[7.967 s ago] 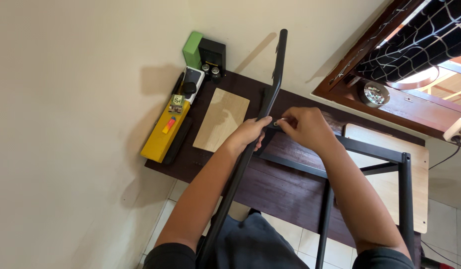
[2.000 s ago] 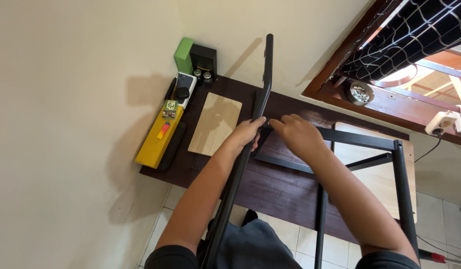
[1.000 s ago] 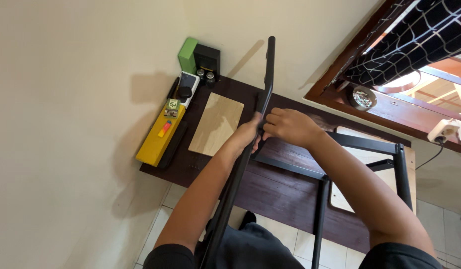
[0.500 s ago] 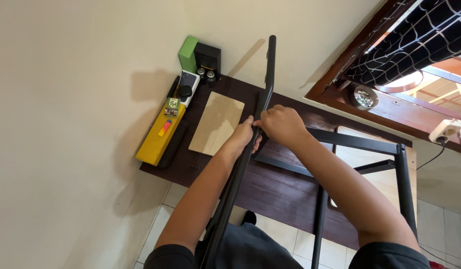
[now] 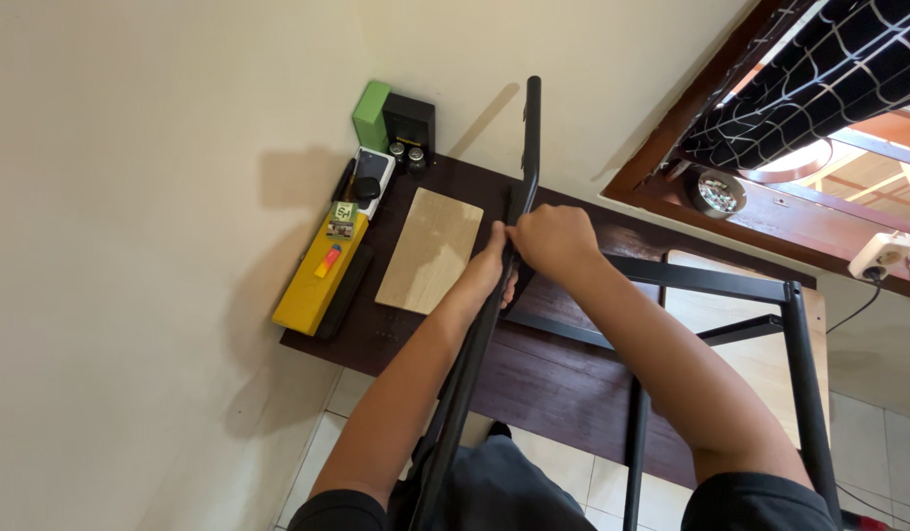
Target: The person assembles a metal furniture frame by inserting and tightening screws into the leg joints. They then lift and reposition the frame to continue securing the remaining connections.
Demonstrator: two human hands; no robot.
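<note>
A: What is being handled?

B: A long black metal bar (image 5: 494, 295), running from the person's lap up over the dark wooden counter (image 5: 553, 383) towards the wall.

A: And the hands?

B: The left hand (image 5: 492, 270) is wrapped around the bar midway. The right hand (image 5: 553, 239) is closed on it just above, fingertips pinched at its edge; whether they grip something small I cannot tell.

A: What lies around?

B: A pale wooden board (image 5: 430, 251) just left of the bar, a yellow box (image 5: 322, 275) further left, and a black metal frame (image 5: 760, 324) on the right.
</note>
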